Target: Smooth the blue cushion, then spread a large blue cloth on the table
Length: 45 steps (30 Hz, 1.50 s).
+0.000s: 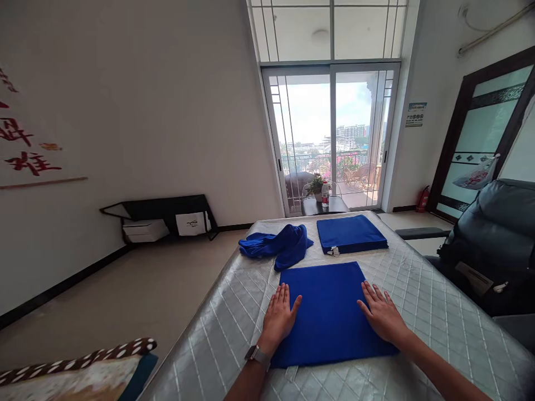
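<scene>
A blue cloth (328, 317) lies spread flat as a near square on the silver quilted mattress (225, 328). My left hand (279, 314) rests palm down on its left edge, fingers stretched out and thumb apart. On the right edge lies my right hand (382, 314), also flat with its fingers spread. Neither hand grips anything. Just beyond the flat cloth is a neat stack of folded blue cloths (351, 231) with a white tag at its front. To the left of that stack sits a crumpled blue cloth (278, 245).
Behind the mattress stands a small dark table (324, 205) with a bottle (325, 194) and a potted plant (316, 185), before a sliding glass door. A black leather armchair (497, 228) is at the right. White boxes (146, 230) sit in a black rack by the left wall.
</scene>
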### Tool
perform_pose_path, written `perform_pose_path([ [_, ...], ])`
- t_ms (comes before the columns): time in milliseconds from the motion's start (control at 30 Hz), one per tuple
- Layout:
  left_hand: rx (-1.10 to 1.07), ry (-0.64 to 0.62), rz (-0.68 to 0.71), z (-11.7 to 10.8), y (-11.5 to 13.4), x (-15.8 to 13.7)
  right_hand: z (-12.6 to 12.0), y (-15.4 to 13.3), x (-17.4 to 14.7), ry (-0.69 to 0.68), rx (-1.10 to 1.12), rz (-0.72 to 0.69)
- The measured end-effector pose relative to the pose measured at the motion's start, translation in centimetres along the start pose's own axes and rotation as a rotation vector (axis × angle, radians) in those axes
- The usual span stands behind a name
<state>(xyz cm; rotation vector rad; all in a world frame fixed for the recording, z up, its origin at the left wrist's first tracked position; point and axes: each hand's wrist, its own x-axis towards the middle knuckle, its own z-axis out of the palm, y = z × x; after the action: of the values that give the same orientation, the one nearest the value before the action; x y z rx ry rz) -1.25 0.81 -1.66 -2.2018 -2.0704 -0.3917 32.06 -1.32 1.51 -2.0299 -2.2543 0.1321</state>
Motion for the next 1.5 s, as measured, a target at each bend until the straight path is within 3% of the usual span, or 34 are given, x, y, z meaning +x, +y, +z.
perform_pose_path([
  [233, 0.013, 0.005, 0.006, -0.1, -0.3, 0.0, 0.7, -0.2, -0.8, -0.007, 0.039, 0.01],
  [333, 0.023, 0.023, 0.004, -1.1, 1.1, -0.2, 0.5, -0.2, -0.8, 0.001, 0.063, 0.014],
  [433, -0.008, 0.008, 0.112, -2.2, 5.0, -0.7, 0.4, -0.2, -0.9, 0.002, 0.086, 0.014],
  [633, -0.116, -0.022, 0.525, -1.7, 17.1, -1.1, 0.5, 0.1, -1.2, -0.002, 0.059, -0.021],
  [700, -0.142, -0.025, 0.559, -1.0, 19.6, -0.8, 0.5, 0.2, -1.3, -0.005, 0.039, -0.049],
  [767, -0.16, -0.03, 0.54, -0.5, 20.5, -0.4, 0.5, 0.2, -1.3, -0.01, 0.033, -0.046],
  [900, -0.139, -0.059, 0.452, -0.6, 17.8, -0.5, 0.2, 0.1, -1.2, -0.014, 0.07, 0.001],
  [1100, -0.036, -0.175, 0.191, -2.4, 7.8, -2.9, 0.6, 0.2, -0.9, 0.012, 0.082, 0.004],
  [1233, -0.026, -0.178, 0.06, -2.8, 2.3, -5.1, 1.0, 0.3, -0.8, 0.023, 0.067, -0.003],
  [1333, -0.036, -0.188, 0.04, -2.8, 1.0, -5.9, 1.1, 0.3, -0.8, 0.03, 0.058, 0.001],
  [1500, -0.06, -0.193, 0.005, -3.4, 1.5, -6.0, 0.6, 0.2, -1.0, 0.03, 0.044, -0.017],
])
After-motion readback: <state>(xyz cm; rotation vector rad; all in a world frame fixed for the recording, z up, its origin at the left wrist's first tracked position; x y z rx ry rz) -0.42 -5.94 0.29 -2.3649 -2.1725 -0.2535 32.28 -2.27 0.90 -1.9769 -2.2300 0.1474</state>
